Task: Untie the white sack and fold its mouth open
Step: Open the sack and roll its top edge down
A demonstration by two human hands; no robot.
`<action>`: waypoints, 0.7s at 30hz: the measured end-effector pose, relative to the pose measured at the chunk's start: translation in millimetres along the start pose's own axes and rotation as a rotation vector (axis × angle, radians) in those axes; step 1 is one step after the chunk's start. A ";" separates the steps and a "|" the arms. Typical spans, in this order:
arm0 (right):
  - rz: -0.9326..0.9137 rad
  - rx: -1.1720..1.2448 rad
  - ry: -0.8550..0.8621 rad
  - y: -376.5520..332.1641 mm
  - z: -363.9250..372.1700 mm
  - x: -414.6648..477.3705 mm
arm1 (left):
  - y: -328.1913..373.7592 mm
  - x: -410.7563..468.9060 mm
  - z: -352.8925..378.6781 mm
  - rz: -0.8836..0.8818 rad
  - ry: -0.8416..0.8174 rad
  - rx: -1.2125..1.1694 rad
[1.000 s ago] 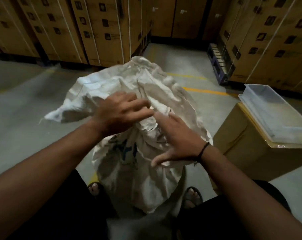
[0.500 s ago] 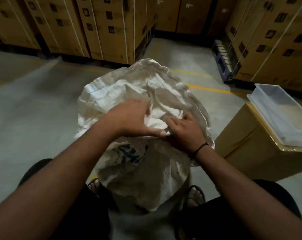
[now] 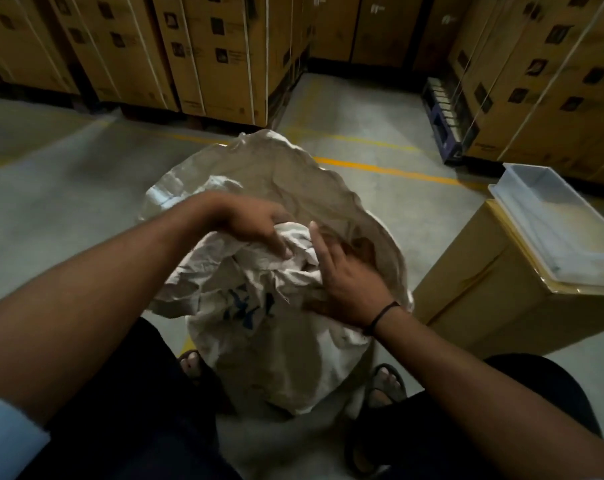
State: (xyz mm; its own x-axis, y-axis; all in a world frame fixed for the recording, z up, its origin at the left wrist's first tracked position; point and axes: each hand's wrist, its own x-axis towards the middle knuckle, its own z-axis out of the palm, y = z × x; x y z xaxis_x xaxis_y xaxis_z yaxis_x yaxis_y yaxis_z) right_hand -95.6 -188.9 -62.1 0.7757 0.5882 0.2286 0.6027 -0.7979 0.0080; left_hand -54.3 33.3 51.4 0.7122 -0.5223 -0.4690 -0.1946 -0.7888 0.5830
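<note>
Gripping the crumpled rim of the white sack (image 3: pixel 283 368), upright on the floor (image 3: pixel 68 209) between the feet (image 3: pixel 385 379), with the left hand (image 3: pixel 248 225). Pressing the outstretched right hand (image 3: pixel 349 285) into its mouth.

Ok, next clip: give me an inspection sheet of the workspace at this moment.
Surface: concrete floor, yellow lines.
Job's things: white sack upright between the feet, far rim spread, near fabric bunched.
Clutter: cardboard box carrying a grey plastic tray, right.
Grippers: left hand grips bunched fabric; right hand lies on the sack, grip unclear.
Cables: nothing seen.
Surroundings: strapped carton stacks, blue pallet.
</note>
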 end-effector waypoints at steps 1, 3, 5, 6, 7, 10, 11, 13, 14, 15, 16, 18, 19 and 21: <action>-0.031 -0.052 0.121 2.2 1.7 3.7 | 6.3 -6.7 -0.5 -0.023 -0.016 0.096; -0.108 -0.192 0.464 19.8 -9.2 13.0 | 16.0 -18.3 1.9 -0.097 -0.039 0.286; -0.079 -0.339 0.654 45.5 -26.5 18.1 | 27.6 -25.5 7.6 -0.142 0.001 0.426; -0.033 -0.355 0.645 53.9 -32.1 18.4 | 32.1 -25.6 11.3 -0.126 0.060 0.523; 0.024 -0.318 0.584 58.6 -33.8 18.8 | 36.4 -24.6 15.9 -0.098 0.136 0.648; 0.182 -0.111 0.318 57.0 -26.3 21.7 | 32.7 -7.3 34.3 -0.087 0.394 1.028; 0.229 -0.031 0.219 56.0 -25.4 22.1 | 28.7 -0.7 40.5 -0.050 0.466 1.103; 0.259 0.161 -0.065 61.1 -21.1 19.5 | 13.6 9.4 51.9 0.069 0.567 1.210; 0.191 0.215 -0.184 64.2 -19.2 15.4 | 2.2 13.2 56.7 0.172 0.620 1.242; 0.092 0.240 -0.263 64.9 -18.1 10.7 | -8.0 15.6 60.2 0.293 0.682 1.275; 0.001 0.267 -0.295 62.9 -16.9 6.0 | -16.1 17.0 62.9 0.425 0.752 1.306; -0.099 0.317 -0.251 58.0 -15.3 1.1 | -25.5 19.3 68.8 0.641 0.879 1.324; -0.123 0.291 -0.181 56.1 -12.8 0.6 | -26.6 20.3 72.9 0.666 0.900 1.304; -0.132 0.196 -0.003 57.4 -7.2 0.9 | -19.5 24.7 78.5 0.476 0.797 1.184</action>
State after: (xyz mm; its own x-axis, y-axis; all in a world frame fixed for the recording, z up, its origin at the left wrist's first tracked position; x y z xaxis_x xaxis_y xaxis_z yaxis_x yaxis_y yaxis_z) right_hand -61.7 -235.1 -54.4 0.6880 0.6867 0.2347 0.7237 -0.6733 -0.1514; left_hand -85.8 10.3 -23.6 0.5215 -0.7966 0.3056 -0.6466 -0.6027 -0.4677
